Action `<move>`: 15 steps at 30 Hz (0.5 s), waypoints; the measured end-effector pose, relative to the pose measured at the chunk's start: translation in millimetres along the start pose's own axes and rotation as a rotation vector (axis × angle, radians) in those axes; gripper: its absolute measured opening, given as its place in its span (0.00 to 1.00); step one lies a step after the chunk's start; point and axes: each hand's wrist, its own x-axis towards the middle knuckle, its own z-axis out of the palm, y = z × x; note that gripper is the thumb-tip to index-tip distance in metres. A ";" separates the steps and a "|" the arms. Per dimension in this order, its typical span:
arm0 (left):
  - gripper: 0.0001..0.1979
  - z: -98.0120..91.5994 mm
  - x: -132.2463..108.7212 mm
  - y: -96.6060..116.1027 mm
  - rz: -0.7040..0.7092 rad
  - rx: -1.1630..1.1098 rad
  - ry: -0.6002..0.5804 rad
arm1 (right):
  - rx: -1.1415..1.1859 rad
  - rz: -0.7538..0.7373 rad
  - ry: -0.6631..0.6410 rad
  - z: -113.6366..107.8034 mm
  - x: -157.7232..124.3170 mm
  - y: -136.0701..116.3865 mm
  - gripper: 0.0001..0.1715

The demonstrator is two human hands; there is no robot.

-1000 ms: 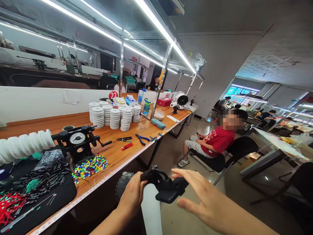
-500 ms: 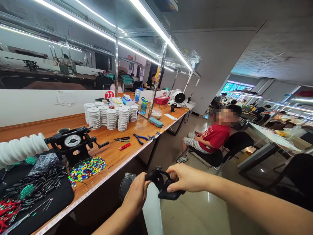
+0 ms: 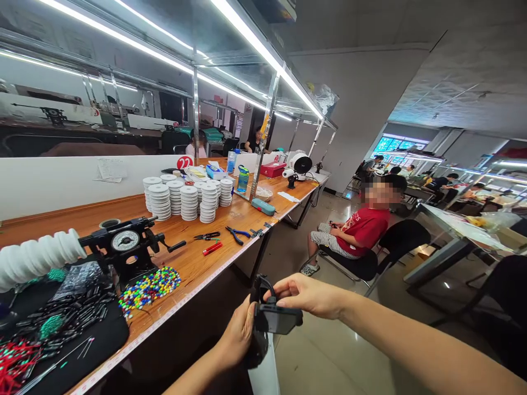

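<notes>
Between my hands, in front of me and off the table's edge, is a black device with a flat, screen-like face, a short curved cable or arm on top and a dark rounded part below. Its exact kind I cannot make out. My left hand is closed around its left side. My right hand grips its upper right with thumb and fingers. Below it is a pale, flat surface, partly hidden by the device and my left hand.
On the wooden table are a hand-cranked winder with white spools, colourful beads, pliers, a red tool and stacked white spools. A seated person in red is on the right, with several people farther back.
The black device has turned in my hands, so its flat, screen-like face now shows toward me. My left hand has shifted slightly right. The view has tilted a little.
</notes>
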 end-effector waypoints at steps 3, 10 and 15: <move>0.33 -3.0 -0.4 -0.6 0.011 -0.062 -0.049 | 0.096 0.002 0.004 1.2 5.6 6.8 0.27; 0.42 -14.1 -1.1 -11.9 -0.127 -0.072 -0.169 | 0.133 0.027 -0.037 -3.7 14.2 19.4 0.33; 0.38 -5.3 2.8 -16.2 -0.073 -0.085 -0.120 | 0.107 -0.022 0.080 3.8 13.7 20.0 0.29</move>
